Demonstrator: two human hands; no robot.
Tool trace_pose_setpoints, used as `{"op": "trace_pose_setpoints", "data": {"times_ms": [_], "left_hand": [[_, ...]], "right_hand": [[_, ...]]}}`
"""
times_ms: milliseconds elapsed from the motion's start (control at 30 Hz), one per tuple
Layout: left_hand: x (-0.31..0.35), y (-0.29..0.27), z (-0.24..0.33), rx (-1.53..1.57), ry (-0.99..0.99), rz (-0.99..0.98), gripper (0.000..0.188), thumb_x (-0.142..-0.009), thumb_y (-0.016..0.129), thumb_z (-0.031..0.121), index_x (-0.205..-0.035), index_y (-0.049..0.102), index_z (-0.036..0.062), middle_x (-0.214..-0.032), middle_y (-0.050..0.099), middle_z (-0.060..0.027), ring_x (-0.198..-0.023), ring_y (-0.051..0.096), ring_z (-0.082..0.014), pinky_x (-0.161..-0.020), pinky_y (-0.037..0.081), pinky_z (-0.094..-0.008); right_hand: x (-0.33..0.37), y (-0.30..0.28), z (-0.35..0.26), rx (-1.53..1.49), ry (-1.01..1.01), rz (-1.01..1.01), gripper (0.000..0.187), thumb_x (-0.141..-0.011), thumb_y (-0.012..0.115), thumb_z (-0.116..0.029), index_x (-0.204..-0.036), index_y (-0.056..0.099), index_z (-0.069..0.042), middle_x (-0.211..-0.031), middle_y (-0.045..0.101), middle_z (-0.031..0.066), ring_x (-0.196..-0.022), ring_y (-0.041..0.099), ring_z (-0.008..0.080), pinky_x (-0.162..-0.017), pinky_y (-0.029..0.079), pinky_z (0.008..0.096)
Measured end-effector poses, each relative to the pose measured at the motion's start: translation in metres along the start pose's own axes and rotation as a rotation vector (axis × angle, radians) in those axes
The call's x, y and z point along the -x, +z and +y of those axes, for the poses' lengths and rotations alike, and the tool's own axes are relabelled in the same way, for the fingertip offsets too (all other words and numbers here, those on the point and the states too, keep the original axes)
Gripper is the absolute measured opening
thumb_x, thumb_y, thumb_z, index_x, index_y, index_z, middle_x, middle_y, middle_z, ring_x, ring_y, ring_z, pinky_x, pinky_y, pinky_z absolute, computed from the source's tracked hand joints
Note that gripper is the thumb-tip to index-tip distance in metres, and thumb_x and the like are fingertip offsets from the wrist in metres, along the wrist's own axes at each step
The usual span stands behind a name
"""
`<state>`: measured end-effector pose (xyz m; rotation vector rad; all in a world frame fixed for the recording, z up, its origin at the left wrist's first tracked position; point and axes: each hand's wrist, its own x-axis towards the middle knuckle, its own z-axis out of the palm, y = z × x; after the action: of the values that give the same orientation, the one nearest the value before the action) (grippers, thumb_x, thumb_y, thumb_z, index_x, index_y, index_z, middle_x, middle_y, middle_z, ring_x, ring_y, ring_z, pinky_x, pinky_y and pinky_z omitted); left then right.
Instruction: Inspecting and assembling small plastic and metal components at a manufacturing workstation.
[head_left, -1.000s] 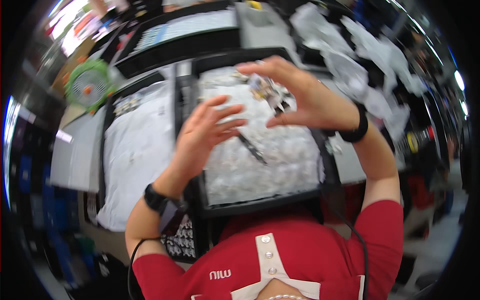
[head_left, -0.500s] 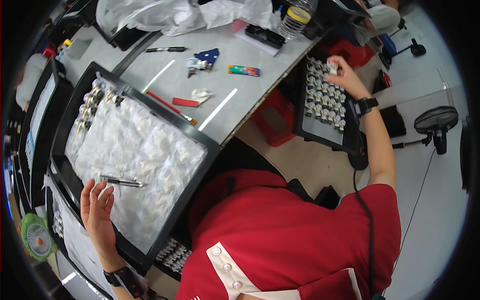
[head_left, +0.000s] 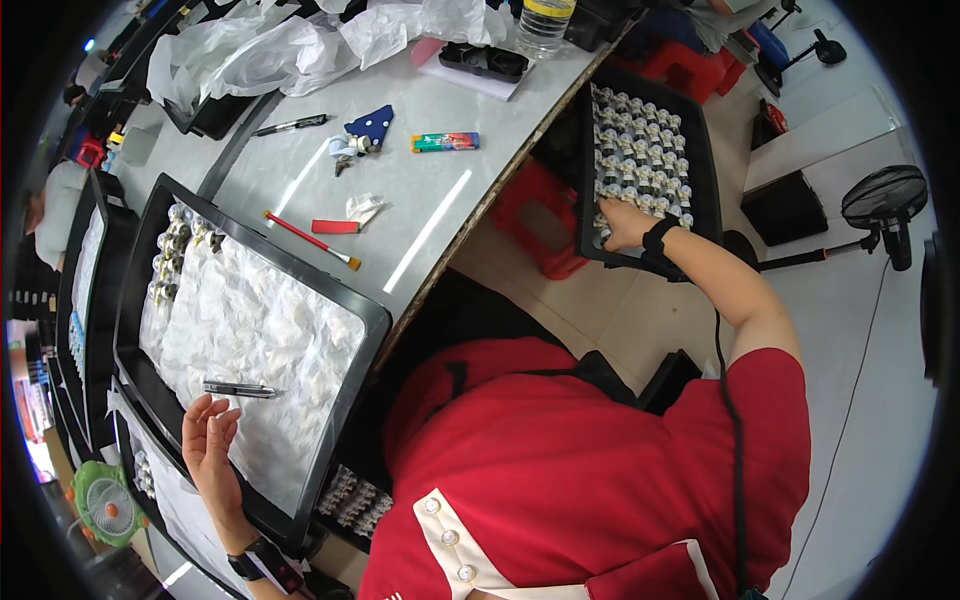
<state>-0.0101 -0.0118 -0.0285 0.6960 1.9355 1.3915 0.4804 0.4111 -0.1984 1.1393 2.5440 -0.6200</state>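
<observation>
At the near left corner of the black tray (head_left: 709,150) on the right, my right hand (head_left: 626,224) reaches down with its fingers closed on a small white figurine (head_left: 603,229), partly hidden by them. Rows of similar small figurines (head_left: 640,140) fill that tray. My left hand (head_left: 211,455) hovers palm up at the edge of the larger black tray (head_left: 345,315), its fingers loosely apart and holding nothing. Close to its fingertips lies a slim dark and silver pen-like tool (head_left: 240,389), on the crumpled white wrapping (head_left: 270,320). Several figurines (head_left: 170,255) stand at that tray's far left.
On the grey table (head_left: 420,230) lie a paintbrush (head_left: 310,240), a red strip (head_left: 335,227), a lighter-like coloured tube (head_left: 445,142), keys with a blue dotted tag (head_left: 368,128) and a pen (head_left: 290,125). A red stool (head_left: 540,220) is below the right tray. A green fan (head_left: 108,505) stands left.
My right hand has moved from the far end of the right tray to its near left corner, carrying the figurine down among the others. My left hand stays open beside the large tray.
</observation>
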Motion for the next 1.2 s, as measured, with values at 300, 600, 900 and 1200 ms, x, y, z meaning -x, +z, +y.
{"op": "trace_pose_setpoints", "data": {"times_ms": [300, 600, 900, 1200], "left_hand": [[-0.001, 0.004, 0.01, -0.078, -0.029, -0.063, 0.034, -0.091, 0.055, 0.02, -0.12, 0.049, 0.0043, -0.105, 0.058, -0.0062, -0.092, 0.059, -0.014, -0.083, 0.044, -0.0241], [-0.006, 0.003, -0.003, -0.024, 0.038, -0.178, 0.03, -0.089, 0.057, 0.013, -0.116, 0.052, 0.0001, -0.103, 0.059, -0.0085, -0.094, 0.059, -0.0164, -0.086, 0.046, -0.0276], [0.007, -0.002, 0.004, -0.059, 0.016, -0.149, 0.031, -0.089, 0.057, 0.015, -0.115, 0.053, -0.0008, -0.104, 0.06, -0.0081, -0.092, 0.059, -0.0125, -0.083, 0.046, -0.0258], [-0.003, 0.0, 0.0, -0.048, 0.086, -0.092, 0.029, -0.087, 0.059, 0.017, -0.111, 0.057, 0.0016, -0.101, 0.062, -0.0071, -0.085, 0.059, -0.012, -0.076, 0.047, -0.0254]], "right_hand": [[-0.012, 0.013, 0.013, -0.238, 0.264, -0.055, 0.066, -0.056, 0.076, -0.021, -0.11, 0.05, 0.006, -0.089, 0.06, 0.0158, -0.086, 0.06, 0.0287, -0.076, 0.048, 0.0332], [0.006, -0.076, -0.026, 0.027, 0.139, -0.053, 0.07, -0.065, 0.074, -0.011, -0.127, 0.043, 0.002, -0.108, 0.06, 0.021, -0.104, 0.058, 0.0309, -0.089, 0.045, 0.0362], [-0.026, -0.248, -0.349, -0.403, -0.716, -0.047, 0.021, -0.085, 0.059, -0.012, -0.103, 0.055, -0.001, -0.09, 0.056, -0.0004, -0.081, 0.054, 0.0073, -0.07, 0.044, 0.0221], [-0.192, -0.155, -0.541, 0.748, -0.819, 0.284, 0.04, -0.058, 0.071, -0.02, -0.094, 0.062, -0.004, -0.089, 0.065, 0.0154, -0.091, 0.061, 0.0317, -0.078, 0.047, 0.0421]]}}
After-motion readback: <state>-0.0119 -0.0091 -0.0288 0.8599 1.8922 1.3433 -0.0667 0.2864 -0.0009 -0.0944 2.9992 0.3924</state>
